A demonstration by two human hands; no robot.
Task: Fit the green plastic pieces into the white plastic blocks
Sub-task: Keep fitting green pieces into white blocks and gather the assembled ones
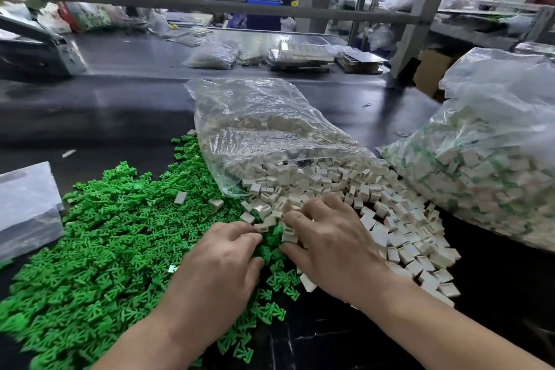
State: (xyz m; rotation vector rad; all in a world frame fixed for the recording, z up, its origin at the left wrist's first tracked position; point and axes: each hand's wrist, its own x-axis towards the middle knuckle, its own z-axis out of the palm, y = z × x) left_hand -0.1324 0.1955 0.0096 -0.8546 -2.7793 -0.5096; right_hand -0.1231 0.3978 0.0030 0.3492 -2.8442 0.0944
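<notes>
Right hand (330,245) down where the two heaps meet, thumb and forefinger pinching one white block (289,237). Left hand (220,264) just beside it, fingers curled into the same spot — grip impossible to tell. Green pieces (105,249) heaped across the near left of the dark table (120,117). White blocks (345,180) spilling from a clear bag (255,117) toward the right. Far right, a second bag (495,153) packed with white and green. Print on the far packets (90,16) too blurred to read.
</notes>
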